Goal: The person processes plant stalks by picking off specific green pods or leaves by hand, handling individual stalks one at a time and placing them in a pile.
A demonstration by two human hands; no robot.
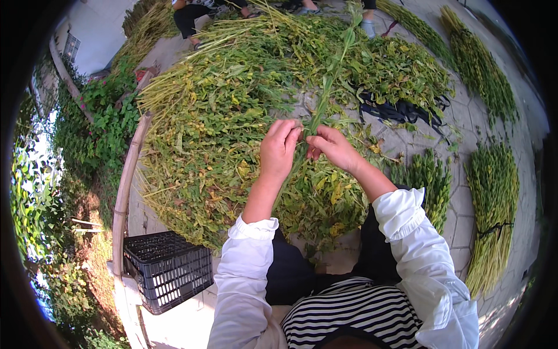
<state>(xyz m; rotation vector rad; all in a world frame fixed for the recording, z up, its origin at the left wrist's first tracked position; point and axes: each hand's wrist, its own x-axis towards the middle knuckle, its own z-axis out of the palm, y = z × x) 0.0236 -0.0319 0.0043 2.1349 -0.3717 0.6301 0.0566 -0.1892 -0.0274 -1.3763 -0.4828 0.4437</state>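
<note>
A green leafy plant stalk runs upright between my hands, its top pointing away from me. My left hand pinches at the stalk's side with thumb and forefinger. Close on its right, my right hand grips the same stalk, fingers curled around it. Beneath and beyond both hands spreads a large heap of cut plants with green and yellowing leaves. Black straps lie right of the hands, partly under more leaves. The lower end of the stalk is hard to tell from the heap.
Tied bundles of stalks lie on the paving at right, with more at the upper right. A black plastic crate stands at lower left beside a wooden rail. Other people's legs show at the heap's far edge.
</note>
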